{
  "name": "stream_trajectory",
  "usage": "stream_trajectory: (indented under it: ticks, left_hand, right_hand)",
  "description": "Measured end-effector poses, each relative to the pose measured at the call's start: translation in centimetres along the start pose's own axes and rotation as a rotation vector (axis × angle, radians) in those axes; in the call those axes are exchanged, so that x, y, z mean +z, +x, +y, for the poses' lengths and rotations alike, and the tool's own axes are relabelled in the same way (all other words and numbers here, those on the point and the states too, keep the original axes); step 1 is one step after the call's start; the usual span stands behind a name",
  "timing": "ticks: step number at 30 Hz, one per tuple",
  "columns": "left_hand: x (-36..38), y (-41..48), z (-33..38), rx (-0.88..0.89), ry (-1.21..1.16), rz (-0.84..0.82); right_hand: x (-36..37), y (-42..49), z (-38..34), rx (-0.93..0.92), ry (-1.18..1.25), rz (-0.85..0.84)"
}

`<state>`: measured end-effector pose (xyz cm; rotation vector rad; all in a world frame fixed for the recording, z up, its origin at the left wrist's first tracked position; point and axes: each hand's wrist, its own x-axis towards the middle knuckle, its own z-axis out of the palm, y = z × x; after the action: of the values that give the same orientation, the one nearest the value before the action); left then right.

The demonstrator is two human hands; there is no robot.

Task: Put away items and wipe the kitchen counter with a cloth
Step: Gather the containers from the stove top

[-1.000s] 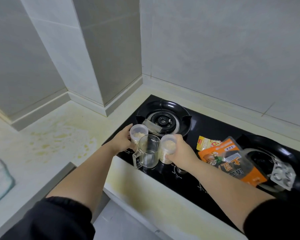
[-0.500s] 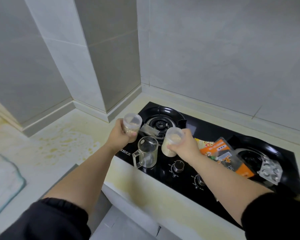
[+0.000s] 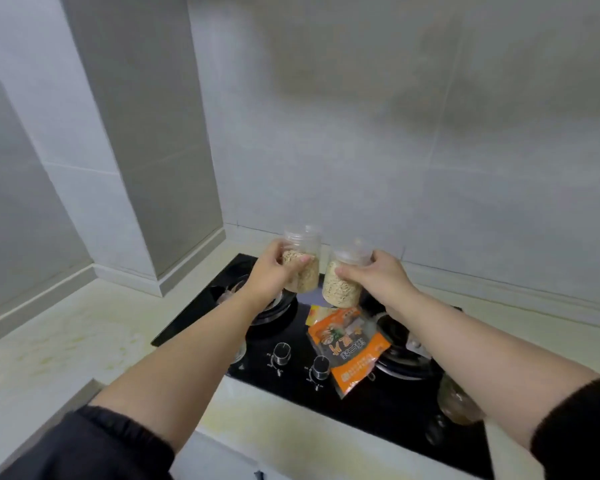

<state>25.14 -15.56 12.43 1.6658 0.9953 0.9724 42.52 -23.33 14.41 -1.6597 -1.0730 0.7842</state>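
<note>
My left hand grips a clear plastic jar half full of pale grain, held up above the left burner. My right hand grips a second clear jar of grain, tilted a little to the left, right beside the first. Both jars hang in the air over the black gas stove. An orange snack packet lies on the stove between the burners, with a small yellow packet behind it. The stained cream counter stretches to the left of the stove.
Two stove knobs sit near the front edge. A glass jar stands on the stove under my right forearm. A tiled pillar juts out at the back left, and grey tiled wall rises behind the stove.
Both hands have lifted the two grain jars from the stove top up into the air. The camera has tilted upward, so the glass mug and the cloth on the counter have left the view.
</note>
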Motion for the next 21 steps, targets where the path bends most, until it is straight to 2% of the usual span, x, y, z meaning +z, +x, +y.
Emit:
stream_trajectory:
  ticks: [5,13,17,21]
  left_hand:
    - [10.3,-2.8,7.0,0.054,-0.057,-0.124]
    - [27.3,-9.5,20.6,0.166,-0.148,-0.198]
    - [33.2,-11.6,27.9,0.254,-0.165,-0.243]
    - [36.2,-11.8,34.7,0.306,-0.150,-0.291]
  right_hand:
    - [-12.0,-5.1,-0.5,-0.075,0.146,0.087]
    - [-31.6,-13.2,-0.9,-0.211,0.120,0.216]
    - [-39.5,-16.3,-2.9,-0.223,0.086,0.272]
    - [-44.9,-18.8,-6.2,-0.234,0.167,0.264]
